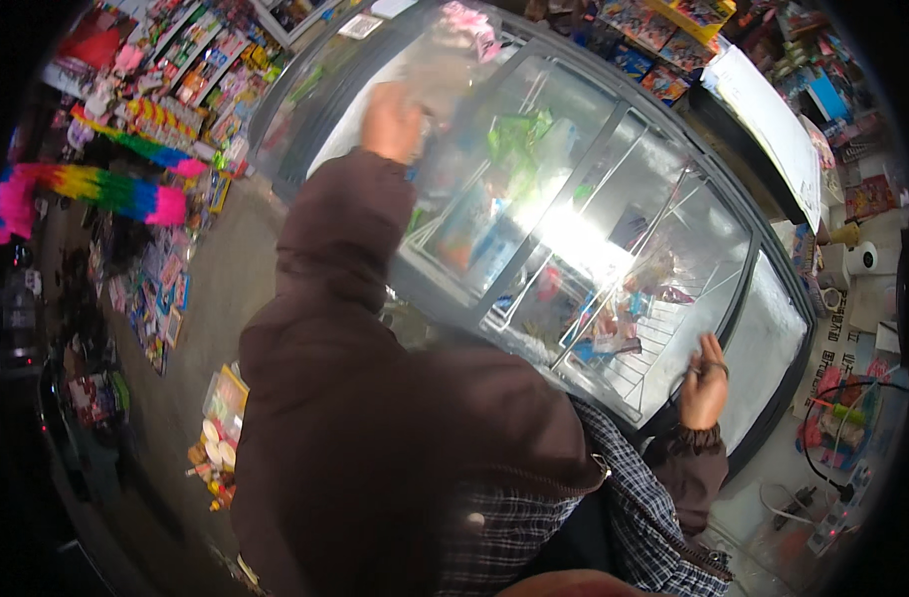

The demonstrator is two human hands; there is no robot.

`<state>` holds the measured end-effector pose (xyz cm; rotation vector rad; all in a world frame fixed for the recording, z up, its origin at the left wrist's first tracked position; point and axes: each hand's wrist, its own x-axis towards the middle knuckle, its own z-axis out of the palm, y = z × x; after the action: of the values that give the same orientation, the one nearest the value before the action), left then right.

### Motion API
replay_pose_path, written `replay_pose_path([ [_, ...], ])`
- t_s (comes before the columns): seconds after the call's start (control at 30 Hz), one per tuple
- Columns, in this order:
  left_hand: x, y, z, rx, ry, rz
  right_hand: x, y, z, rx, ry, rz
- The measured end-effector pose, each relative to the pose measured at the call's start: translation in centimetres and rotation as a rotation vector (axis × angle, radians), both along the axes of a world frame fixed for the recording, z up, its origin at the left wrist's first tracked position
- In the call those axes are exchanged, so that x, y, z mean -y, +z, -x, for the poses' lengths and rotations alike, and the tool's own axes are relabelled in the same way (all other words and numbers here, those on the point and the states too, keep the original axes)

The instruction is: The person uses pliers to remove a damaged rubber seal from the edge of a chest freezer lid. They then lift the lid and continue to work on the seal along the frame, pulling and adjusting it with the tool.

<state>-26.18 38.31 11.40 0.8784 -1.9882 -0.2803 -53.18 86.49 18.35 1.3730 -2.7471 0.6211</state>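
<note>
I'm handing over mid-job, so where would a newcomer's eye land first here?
Probably on the glass-topped freezer filling the middle, with a white glare near its centre. Next, the fluffy rainbow strips at the far left. The left hand shows at the freezer's upper left, the right hand at its lower right.

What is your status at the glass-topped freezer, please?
Left hand over freezer's left part, blurred, grip unclear. Right hand by its near right edge, outstretched. Packages inside, partly hidden by glare.

Dark brown jacket (pixel 355 418), gathered cuff (pixel 701 436), zip (pixel 602 466), black-and-white checked cloth (pixel 514 522)
</note>
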Motion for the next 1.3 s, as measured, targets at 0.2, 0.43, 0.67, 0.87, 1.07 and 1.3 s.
replay_pose_path([
  [0.2, 3.7, 1.2, 17.1, 0.068, -0.233, -0.022, 14.4, -0.2, -5.0, -0.046, 0.433, -0.183],
  [0.43, 4.9, 3.6, 22.7, 0.628, -0.136, -0.046, 18.7, -4.2, -6.2, -0.143, 0.505, -0.388],
  [0.67, 2.6, 1.8, 19.0, 0.551, -0.092, -0.242, 18.2, -3.9, -6.3, -0.058, 0.515, -0.34],
  [0.87, -2.6, -2.2, 9.8, 0.453, -0.09, -0.066, 18.6, -4.0, -6.7, -0.124, 0.493, -0.272],
  [1.07, -9.2, -2.7, -0.8, 0.248, -0.136, -0.34, 18.6, -5.5, -6.8, -0.085, 0.476, -0.203],
  [1.3, -13.4, -5.2, -12.0, 0.272, -0.215, -0.296, 19.0, -6.0, -7.7, -0.218, 0.496, -0.278],
])
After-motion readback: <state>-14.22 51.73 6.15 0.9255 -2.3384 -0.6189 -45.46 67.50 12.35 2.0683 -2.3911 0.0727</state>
